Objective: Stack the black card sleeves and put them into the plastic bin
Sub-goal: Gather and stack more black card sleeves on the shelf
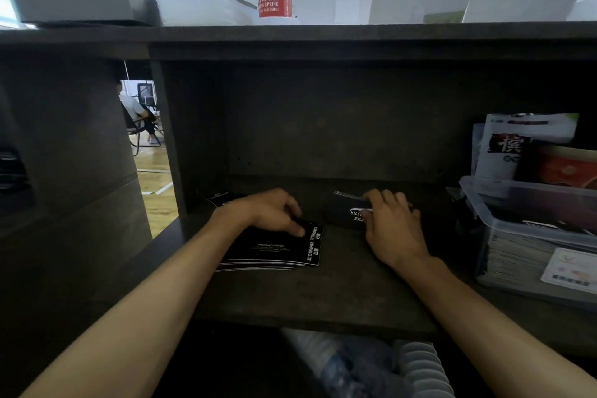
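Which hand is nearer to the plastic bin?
Right. The right hand holds black card sleeves just left of the plastic bin; the left hand rests on another stack, farther left.

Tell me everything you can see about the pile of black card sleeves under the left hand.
The pile of black card sleeves lies flat on the dark desk shelf, left of centre. The sleeves look like thin black card with small white print; pale edges show along the near side, slightly fanned, not squared. The left hand rests on the pile's far part, fingers pressing the top sleeve. It lies apart from the plastic bin at the right.
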`<action>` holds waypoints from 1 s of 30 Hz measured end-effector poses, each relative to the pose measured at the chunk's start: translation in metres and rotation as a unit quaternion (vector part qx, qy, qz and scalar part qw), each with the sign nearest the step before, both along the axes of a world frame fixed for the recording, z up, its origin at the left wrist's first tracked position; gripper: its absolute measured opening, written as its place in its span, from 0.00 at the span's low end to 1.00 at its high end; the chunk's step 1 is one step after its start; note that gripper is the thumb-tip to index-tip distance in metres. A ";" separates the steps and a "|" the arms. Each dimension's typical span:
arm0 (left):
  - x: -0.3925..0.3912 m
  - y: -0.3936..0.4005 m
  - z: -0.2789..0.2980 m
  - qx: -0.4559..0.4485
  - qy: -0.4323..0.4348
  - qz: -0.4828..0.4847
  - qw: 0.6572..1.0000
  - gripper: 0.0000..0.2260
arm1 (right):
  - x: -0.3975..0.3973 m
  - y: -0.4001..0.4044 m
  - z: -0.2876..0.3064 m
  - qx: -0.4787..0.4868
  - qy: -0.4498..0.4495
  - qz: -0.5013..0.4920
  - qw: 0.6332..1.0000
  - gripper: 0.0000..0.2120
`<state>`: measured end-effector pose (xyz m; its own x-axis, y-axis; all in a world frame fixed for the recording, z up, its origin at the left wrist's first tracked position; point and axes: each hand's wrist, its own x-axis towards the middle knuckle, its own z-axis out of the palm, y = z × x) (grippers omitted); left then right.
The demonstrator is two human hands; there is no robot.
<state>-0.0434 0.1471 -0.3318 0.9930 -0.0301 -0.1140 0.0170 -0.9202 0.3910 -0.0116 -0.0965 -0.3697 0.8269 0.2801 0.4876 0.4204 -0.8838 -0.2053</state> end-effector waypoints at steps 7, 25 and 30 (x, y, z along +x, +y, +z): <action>0.002 0.006 -0.003 -0.056 -0.119 0.045 0.990 0.11 | -0.004 0.000 0.001 0.002 -0.007 -0.004 1.000 0.16; -0.008 -0.022 0.005 -0.079 -0.351 -0.087 0.929 0.04 | -0.002 -0.001 0.001 0.011 0.004 -0.004 1.000 0.18; -0.017 -0.010 -0.006 -0.026 -0.138 -0.082 0.987 0.05 | -0.001 -0.001 0.000 0.014 0.003 -0.001 1.000 0.17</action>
<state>-0.0601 0.1370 -0.3382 0.9673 -0.1924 0.1655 -0.2447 -0.8800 0.4071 -0.0130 -0.0980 -0.3694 0.8302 0.2654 0.4903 0.4180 -0.8782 -0.2324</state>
